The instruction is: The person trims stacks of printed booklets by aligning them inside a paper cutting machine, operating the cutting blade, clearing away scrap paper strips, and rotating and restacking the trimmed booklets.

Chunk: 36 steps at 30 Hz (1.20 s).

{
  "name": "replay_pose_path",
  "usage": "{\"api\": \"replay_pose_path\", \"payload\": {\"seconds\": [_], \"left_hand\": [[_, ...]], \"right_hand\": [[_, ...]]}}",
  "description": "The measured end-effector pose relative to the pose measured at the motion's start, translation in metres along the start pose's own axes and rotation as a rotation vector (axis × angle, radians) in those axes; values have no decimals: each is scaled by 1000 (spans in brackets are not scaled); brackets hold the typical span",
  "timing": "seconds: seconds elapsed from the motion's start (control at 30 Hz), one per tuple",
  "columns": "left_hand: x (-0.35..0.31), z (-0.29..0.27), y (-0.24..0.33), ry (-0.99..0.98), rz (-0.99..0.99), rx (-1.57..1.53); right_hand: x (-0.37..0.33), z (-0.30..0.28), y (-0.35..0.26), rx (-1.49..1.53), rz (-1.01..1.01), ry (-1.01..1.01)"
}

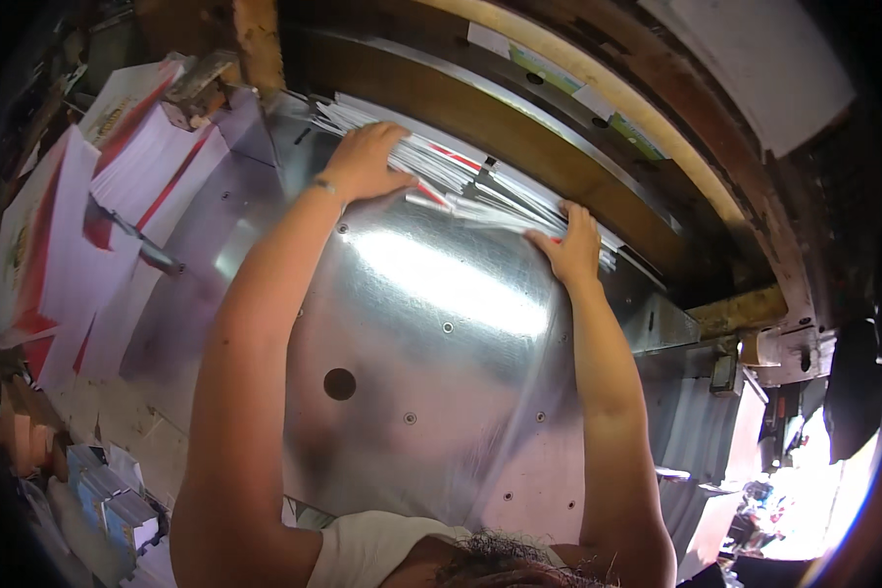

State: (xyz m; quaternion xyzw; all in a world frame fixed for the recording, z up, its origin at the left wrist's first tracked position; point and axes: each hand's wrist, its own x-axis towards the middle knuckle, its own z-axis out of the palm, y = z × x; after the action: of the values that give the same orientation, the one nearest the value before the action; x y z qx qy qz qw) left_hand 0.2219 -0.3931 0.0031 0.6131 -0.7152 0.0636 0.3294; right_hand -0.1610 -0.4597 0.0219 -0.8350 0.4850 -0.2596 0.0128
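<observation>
Against the far beam, a loose row of white paper sheets [436, 169] with some red edges lies on a shiny metal table [480, 377]. My left hand [366, 162] grips the left part of the row, fingers over its top and thumb at the near side. At the right end my right hand [573, 245] holds the row in the same way, fingers behind and thumb in front. Some sheets between the hands are fanned and slightly blurred. The beam's shadow hides the far side of the row.
Tall stacks of white and red printed paper [152, 176] stand at the left, near a worn block [201, 90]. A heavy metal beam [500, 113] crosses the far side. Boxed bundles [118, 505] sit at lower left; grey stacks [701, 431] stand at right.
</observation>
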Motion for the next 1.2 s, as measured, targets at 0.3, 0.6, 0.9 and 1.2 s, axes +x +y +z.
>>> {"api": "replay_pose_path", "payload": {"seconds": [0.3, 0.6, 0.9, 1.2], "left_hand": [[18, -8, 8, -270, -112, 98], [-145, -69, 71, -361, -92, 87], [-255, -110, 246, -277, -58, -63], [-343, -180, 252, -564, 119, 22]], "right_hand": [[-1, 12, 4, 3, -130, 53], [-32, 15, 3, -82, 235, 133], [-168, -22, -164, 382, -353, -182], [-272, -125, -83, 449, -122, -304]]}}
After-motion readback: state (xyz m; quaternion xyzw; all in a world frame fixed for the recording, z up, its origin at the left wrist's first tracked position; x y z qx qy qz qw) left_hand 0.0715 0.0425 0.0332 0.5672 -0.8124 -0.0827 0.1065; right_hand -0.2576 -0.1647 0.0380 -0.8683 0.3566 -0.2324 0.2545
